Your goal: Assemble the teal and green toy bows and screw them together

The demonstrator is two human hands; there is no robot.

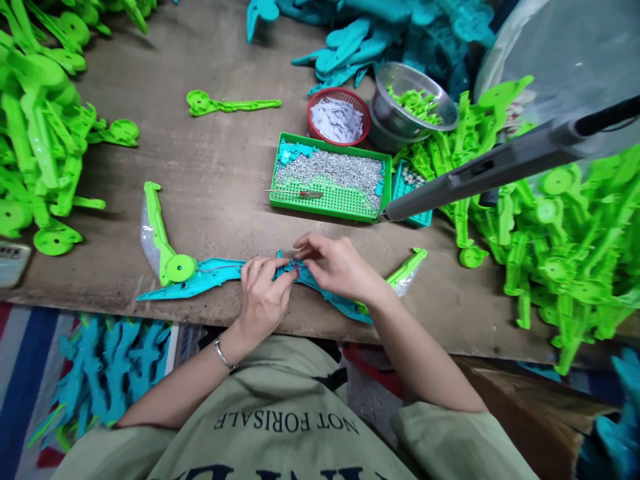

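Note:
A teal and green plastic toy bow lies along the near edge of the wooden table. My left hand grips its middle, fingers curled over the teal body. My right hand pinches something small, perhaps a thin purple string, at the same spot beside the left fingers. A green limb with a round hub sticks up at the bow's left end. Another green limb shows at the right end.
A green tray of small metal screws with a thin screwdriver sits behind the hands. A red bowl, a steel bowl, a hanging grey power tool, and piles of green and teal parts surround it.

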